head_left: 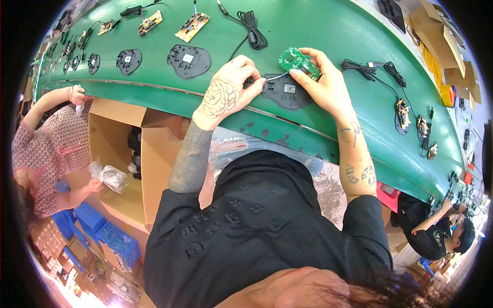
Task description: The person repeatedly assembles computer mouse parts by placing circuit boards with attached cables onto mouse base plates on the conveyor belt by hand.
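My right hand point(327, 84) grips a small green circuit board point(296, 60) by its edge, above the green work surface. In a pinch between thumb and fingers, my left hand point(229, 92) holds a thin cable point(277, 77) that runs toward the board. Beneath the board lies a black plastic base plate point(290, 97), partly covered by my right hand. The coiled black cable point(252, 31) rests just beyond my left hand, and its lead passes down toward my left fingers.
More black base plates point(188, 60) and tan circuit boards point(193, 27) with cables lie along the green belt point(328, 31) to the left. Coiled cables point(359, 69) and assembled pieces point(402, 115) are on the right. An open cardboard box point(154, 169) stands below; people work on both sides.
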A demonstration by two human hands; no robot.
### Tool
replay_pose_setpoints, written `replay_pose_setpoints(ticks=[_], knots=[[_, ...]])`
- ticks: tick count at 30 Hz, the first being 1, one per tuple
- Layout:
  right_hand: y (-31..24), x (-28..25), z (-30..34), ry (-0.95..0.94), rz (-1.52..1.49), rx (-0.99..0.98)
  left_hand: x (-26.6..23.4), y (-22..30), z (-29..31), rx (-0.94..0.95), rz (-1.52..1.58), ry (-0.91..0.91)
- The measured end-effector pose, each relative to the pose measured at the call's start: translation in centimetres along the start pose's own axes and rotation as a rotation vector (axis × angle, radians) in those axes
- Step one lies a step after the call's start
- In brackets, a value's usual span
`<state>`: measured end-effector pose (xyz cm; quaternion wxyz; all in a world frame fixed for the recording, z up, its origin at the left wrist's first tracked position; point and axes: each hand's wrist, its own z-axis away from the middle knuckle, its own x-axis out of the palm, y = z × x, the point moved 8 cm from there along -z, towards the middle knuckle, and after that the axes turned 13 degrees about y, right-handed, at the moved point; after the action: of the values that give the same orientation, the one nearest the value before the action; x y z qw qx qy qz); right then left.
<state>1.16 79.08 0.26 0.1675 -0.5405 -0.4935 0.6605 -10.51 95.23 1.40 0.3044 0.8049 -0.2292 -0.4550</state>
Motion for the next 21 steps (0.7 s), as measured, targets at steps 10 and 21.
replay_pose_setpoints(ticks=[10,21], knots=[[-0.6,0.0,-0.4,0.134,0.122,-0.043,0.8,0.1,-0.4,0.088,-0.196,-0.049],[-2.5,-1.5,-0.4,0.414,0.279,-0.344,1.9,0.7,-0.7,0.156,-0.125,-0.124]])
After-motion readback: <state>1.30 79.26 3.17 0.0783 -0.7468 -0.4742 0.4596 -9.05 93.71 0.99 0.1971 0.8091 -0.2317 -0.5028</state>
